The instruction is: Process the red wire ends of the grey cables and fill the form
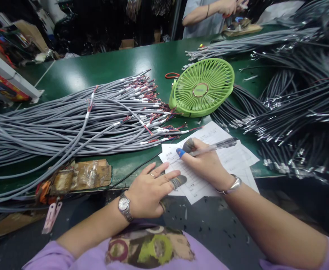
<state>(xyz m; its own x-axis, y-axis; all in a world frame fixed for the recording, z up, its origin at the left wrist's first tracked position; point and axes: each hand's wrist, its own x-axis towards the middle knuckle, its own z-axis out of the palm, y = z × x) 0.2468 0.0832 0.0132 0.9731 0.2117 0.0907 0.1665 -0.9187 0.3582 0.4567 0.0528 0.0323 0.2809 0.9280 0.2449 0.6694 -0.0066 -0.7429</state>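
Observation:
My right hand (pixel 205 161) is closed around a pen (pixel 220 145) with a clear barrel, over printed sheets of paper (pixel 234 159) at the table's near edge. A blue cover sits on its thumb and a grey one on a finger. My left hand (pixel 151 187) lies with fingers spread at the left side of the papers, one finger in a grey cover. It wears a ring, and a watch (pixel 124 205) is on that wrist. The pen's tip is hidden behind my fingers.
A green fan (pixel 203 88) stands behind the papers. Grey cables (pixel 77 123) with stripped ends lie left; black cables (pixel 302 108) are heaped right. A taped cardboard piece (pixel 92 174) and a pink clip (pixel 51 217) are at the near left edge. Another person's arm (pixel 200 14) is across the table.

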